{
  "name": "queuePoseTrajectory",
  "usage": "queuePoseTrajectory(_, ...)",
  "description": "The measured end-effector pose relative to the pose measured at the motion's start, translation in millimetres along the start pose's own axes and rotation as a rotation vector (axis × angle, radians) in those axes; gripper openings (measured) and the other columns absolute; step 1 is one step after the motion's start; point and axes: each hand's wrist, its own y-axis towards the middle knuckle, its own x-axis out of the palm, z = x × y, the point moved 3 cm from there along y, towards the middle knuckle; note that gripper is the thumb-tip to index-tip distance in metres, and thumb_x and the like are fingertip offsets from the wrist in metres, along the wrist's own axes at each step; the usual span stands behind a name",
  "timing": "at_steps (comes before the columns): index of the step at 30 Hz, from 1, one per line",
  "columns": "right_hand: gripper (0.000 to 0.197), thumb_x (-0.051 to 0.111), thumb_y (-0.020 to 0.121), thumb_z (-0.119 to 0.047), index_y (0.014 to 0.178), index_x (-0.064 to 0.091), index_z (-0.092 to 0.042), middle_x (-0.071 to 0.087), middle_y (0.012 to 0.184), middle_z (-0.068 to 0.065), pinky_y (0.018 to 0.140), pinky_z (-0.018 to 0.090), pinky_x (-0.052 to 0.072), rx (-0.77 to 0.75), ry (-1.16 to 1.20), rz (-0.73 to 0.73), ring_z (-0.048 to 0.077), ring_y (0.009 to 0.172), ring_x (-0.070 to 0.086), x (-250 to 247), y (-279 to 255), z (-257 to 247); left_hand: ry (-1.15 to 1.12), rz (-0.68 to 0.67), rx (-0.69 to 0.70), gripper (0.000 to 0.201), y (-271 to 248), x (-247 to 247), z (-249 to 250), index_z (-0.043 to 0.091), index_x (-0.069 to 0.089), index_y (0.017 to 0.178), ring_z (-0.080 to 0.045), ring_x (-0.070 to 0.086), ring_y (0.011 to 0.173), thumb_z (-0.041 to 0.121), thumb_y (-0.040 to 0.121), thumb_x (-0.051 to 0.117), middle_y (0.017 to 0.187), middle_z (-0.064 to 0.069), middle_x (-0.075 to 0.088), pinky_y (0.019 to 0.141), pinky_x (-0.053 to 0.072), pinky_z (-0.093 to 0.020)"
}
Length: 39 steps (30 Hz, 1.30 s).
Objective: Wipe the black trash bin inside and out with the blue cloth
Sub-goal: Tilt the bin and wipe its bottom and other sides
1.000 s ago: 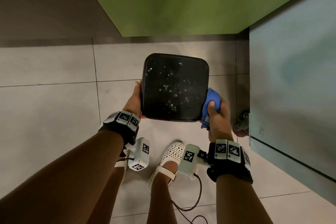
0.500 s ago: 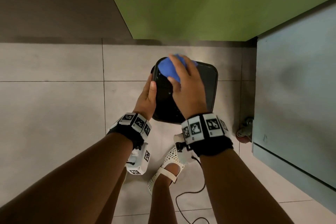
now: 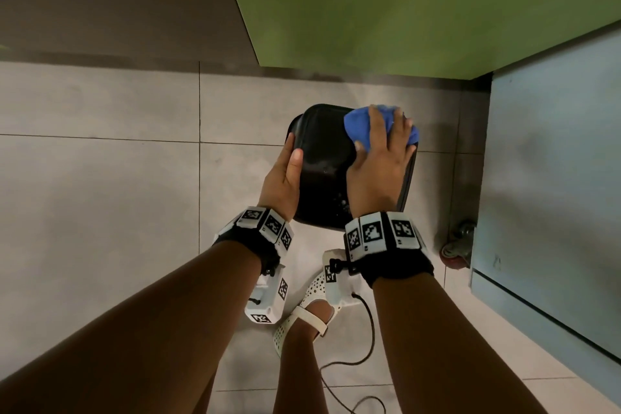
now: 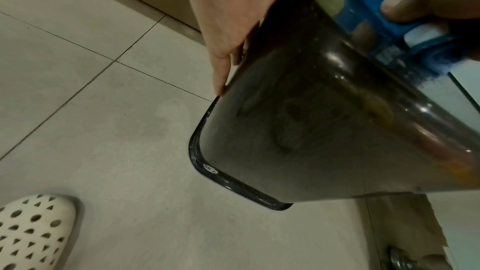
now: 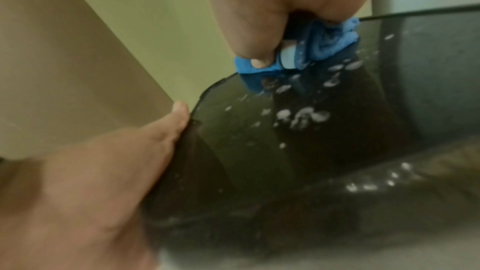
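The black trash bin (image 3: pixel 322 158) is held upside down above the tiled floor, its base facing up at me. My left hand (image 3: pixel 284 178) grips its left side, thumb over the base edge and fingers (image 4: pixel 223 65) lying down the wall toward the rim. My right hand (image 3: pixel 383 158) presses the bunched blue cloth (image 3: pixel 358 126) on the far right part of the base, thumb tucked into the cloth (image 5: pixel 327 42). In the right wrist view white foamy droplets (image 5: pixel 303 116) dot the bin's dark surface (image 5: pixel 259 161). The bin's inside is hidden.
A green panel (image 3: pixel 403 3) stands just beyond the bin. A pale blue cabinet (image 3: pixel 554 178) with a caster wheel (image 3: pixel 458 245) is close on the right. My white perforated shoe (image 3: pixel 316 296) and a black cable (image 3: pixel 366 339) are below the bin.
My right hand brought the cloth from the bin's right side onto the base, then swept it from the far left corner to the far right. My left hand kept its hold.
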Motion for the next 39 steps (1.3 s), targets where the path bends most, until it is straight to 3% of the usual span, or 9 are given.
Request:
queuePoseTrajectory(6, 0.048, 0.042, 0.092, -0.021, 0.139, 0.035, -0.016, 0.020, 0.151, 0.018, 0.114, 0.047, 0.007, -0.305, 0.004, -0.159, 0.034, 0.141, 0.009, 19, -18, -28, -0.023, 0.019, 0.013, 0.052, 1, 0, -3, 0.020, 0.029, 0.145, -0.010, 0.038, 0.133, 0.039, 0.096, 0.029, 0.145, -0.002, 0.042, 0.104, 0.026, -0.017)
queuePoseTrajectory(9, 0.050, 0.051, 0.088, -0.010, 0.136, 0.039, -0.014, 0.029, 0.147, 0.019, 0.114, 0.054, 0.012, -0.349, -0.029, -0.144, 0.036, 0.139, 0.018, 18, -4, -33, 0.012, 0.023, -0.001, 0.047, 0, -1, -2, 0.023, 0.029, 0.145, -0.010, 0.040, 0.130, 0.034, 0.100, 0.030, 0.144, -0.001, 0.045, 0.100, 0.028, -0.015)
queuePoseTrajectory(17, 0.060, 0.054, 0.080, 0.000, 0.137, 0.036, -0.013, 0.030, 0.144, 0.021, 0.112, 0.055, 0.018, 0.113, -0.010, 0.074, 0.038, 0.136, 0.023, -8, 12, 3, 0.037, 0.044, -0.005, 0.045, -4, 0, 7, 0.027, 0.029, 0.144, -0.017, 0.041, 0.132, 0.034, 0.100, 0.029, 0.142, -0.002, 0.046, 0.099, 0.029, -0.017)
queuePoseTrajectory(20, 0.056, 0.052, 0.086, -0.005, 0.138, 0.034, -0.017, 0.024, 0.149, 0.017, 0.114, 0.055, 0.010, -0.067, 0.034, -0.083, 0.034, 0.140, 0.012, 4, 13, -21, 0.016, 0.050, -0.010, 0.044, -5, -1, 8, 0.026, 0.031, 0.143, -0.006, 0.041, 0.123, 0.031, 0.100, 0.030, 0.140, -0.002, 0.048, 0.095, 0.030, -0.010)
queuePoseTrajectory(24, 0.057, 0.052, 0.084, 0.000, 0.136, 0.038, -0.018, 0.032, 0.145, 0.013, 0.114, 0.054, 0.015, -0.315, 0.033, -0.186, 0.029, 0.138, 0.021, 17, 7, -46, 0.013, 0.047, 0.009, 0.043, -4, 0, 6, 0.025, 0.031, 0.144, -0.002, 0.040, 0.124, 0.029, 0.100, 0.029, 0.140, 0.002, 0.047, 0.090, 0.030, -0.002)
queuePoseTrajectory(28, 0.066, 0.056, 0.080, 0.001, 0.138, 0.034, -0.022, 0.028, 0.145, 0.013, 0.114, 0.053, 0.013, -0.063, -0.024, -0.033, 0.030, 0.137, 0.022, 2, 11, -10, -0.023, 0.083, -0.033, 0.045, -6, 3, 7, 0.023, 0.032, 0.144, -0.014, 0.042, 0.130, 0.032, 0.100, 0.029, 0.142, -0.002, 0.047, 0.095, 0.033, -0.011)
queuePoseTrajectory(32, 0.066, 0.055, 0.079, 0.003, 0.138, 0.033, -0.016, 0.032, 0.140, 0.021, 0.107, 0.050, 0.030, 0.223, 0.076, 0.109, 0.039, 0.125, 0.036, -9, 10, 23, 0.024, 0.073, -0.020, 0.047, -8, 4, 13, 0.025, 0.027, 0.146, -0.014, 0.040, 0.132, 0.034, 0.100, 0.027, 0.144, -0.001, 0.044, 0.087, 0.030, 0.002)
queuePoseTrajectory(36, 0.062, 0.055, 0.078, 0.004, 0.135, 0.037, -0.015, 0.035, 0.138, 0.019, 0.097, 0.050, 0.043, 0.162, 0.177, 0.122, 0.037, 0.119, 0.044, -7, 12, 28, 0.151, -0.006, 0.021, 0.054, -6, -3, 31, 0.027, 0.006, 0.149, -0.016, 0.037, 0.133, 0.029, 0.100, 0.029, 0.149, -0.002, 0.034, 0.101, 0.025, -0.021)
queuePoseTrajectory(39, 0.055, 0.054, 0.083, 0.001, 0.134, 0.040, -0.014, 0.035, 0.139, 0.019, 0.103, 0.045, 0.040, 0.070, 0.207, 0.079, 0.036, 0.123, 0.042, -15, 14, 36, 0.427, -0.048, 0.230, 0.051, 20, -8, 61, 0.029, 0.024, 0.145, -0.014, 0.016, 0.144, 0.035, 0.097, 0.036, 0.155, 0.002, 0.024, 0.118, 0.012, -0.047)
